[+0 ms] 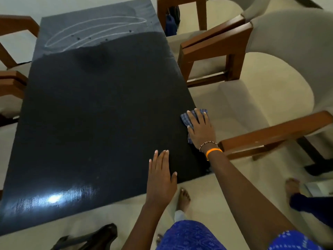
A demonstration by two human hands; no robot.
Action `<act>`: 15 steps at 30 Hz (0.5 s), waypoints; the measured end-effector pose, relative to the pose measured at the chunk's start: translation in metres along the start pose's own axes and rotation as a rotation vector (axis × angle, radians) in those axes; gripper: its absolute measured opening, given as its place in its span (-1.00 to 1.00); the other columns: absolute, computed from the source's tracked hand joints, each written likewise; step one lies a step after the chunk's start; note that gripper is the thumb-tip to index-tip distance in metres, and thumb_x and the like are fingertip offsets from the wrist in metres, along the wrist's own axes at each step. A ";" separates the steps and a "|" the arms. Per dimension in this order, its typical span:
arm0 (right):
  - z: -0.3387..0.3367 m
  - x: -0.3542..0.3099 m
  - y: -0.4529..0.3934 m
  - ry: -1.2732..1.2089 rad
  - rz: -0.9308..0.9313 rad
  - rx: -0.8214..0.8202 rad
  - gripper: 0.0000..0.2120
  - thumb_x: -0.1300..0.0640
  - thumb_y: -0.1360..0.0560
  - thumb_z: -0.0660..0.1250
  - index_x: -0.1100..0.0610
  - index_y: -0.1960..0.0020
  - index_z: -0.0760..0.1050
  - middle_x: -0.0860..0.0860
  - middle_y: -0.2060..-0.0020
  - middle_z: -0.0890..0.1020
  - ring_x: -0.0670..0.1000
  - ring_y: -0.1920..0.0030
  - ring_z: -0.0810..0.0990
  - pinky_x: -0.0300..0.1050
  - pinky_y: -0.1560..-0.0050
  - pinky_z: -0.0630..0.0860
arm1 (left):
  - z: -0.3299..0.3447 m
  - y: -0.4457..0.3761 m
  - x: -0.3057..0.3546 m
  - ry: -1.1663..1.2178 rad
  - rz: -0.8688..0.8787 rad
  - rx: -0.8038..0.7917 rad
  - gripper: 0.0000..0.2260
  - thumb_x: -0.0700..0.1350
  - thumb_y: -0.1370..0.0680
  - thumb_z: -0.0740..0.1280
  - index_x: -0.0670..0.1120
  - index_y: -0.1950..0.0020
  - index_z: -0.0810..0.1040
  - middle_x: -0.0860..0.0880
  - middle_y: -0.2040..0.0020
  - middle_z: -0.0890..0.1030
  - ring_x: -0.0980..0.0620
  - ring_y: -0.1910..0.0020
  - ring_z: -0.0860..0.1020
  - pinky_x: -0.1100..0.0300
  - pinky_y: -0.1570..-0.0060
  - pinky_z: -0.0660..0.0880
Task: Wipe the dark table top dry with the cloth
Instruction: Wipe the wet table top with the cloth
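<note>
— Where is the cloth?
— The blue checked cloth lies at the right edge of the dark table top, under the right hand, which presses it with flat, spread fingers.
— And the left hand?
— It rests flat on the table near the front edge, released, holding nothing.

Head view, steeply downward, close above table, facing forward

Cream floor; wood-armed cream chairs right of table, more chairs left.
</note>
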State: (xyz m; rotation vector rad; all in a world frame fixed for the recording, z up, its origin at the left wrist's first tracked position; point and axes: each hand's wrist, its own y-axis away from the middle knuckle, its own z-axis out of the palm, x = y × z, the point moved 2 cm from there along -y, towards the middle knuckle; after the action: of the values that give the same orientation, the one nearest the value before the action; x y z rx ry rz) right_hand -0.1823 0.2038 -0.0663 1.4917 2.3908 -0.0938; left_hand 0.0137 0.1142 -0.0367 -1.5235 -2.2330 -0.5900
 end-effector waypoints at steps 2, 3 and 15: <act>0.002 0.007 0.023 0.018 -0.013 -0.019 -0.46 0.02 -0.60 0.11 -0.02 -0.53 0.03 0.05 -0.54 0.05 0.16 -0.53 0.00 0.06 -0.52 0.05 | 0.002 0.006 -0.001 0.004 -0.007 0.002 -0.40 -0.06 -0.55 0.22 -0.07 -0.52 0.01 0.00 -0.54 0.07 0.10 -0.50 -0.20 0.17 -0.43 -0.26; 0.003 0.011 0.035 0.029 -0.022 -0.021 -0.46 0.02 -0.59 0.11 -0.02 -0.53 0.03 0.05 -0.54 0.06 0.16 -0.53 0.01 0.06 -0.52 0.05 | 0.002 0.011 -0.001 0.006 -0.015 0.004 -0.40 -0.07 -0.55 0.23 -0.07 -0.52 0.02 0.00 -0.54 0.08 0.07 -0.52 -0.16 0.16 -0.44 -0.25; 0.022 -0.025 0.139 0.074 0.009 0.031 -0.45 -0.04 -0.60 0.05 -0.01 -0.54 -0.03 0.07 -0.55 0.02 0.16 -0.54 -0.09 0.15 -0.50 -0.13 | -0.002 0.070 -0.029 -0.079 -0.066 0.020 -0.32 -0.09 -0.51 0.32 -0.09 -0.52 0.01 -0.06 -0.55 0.05 -0.03 -0.53 -0.11 0.07 -0.45 -0.18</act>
State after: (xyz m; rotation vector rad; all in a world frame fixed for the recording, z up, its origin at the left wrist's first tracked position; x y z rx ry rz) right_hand -0.0434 0.2399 -0.0641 1.5453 2.4510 -0.0748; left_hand 0.0889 0.1133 -0.0407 -1.4929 -2.3492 -0.5335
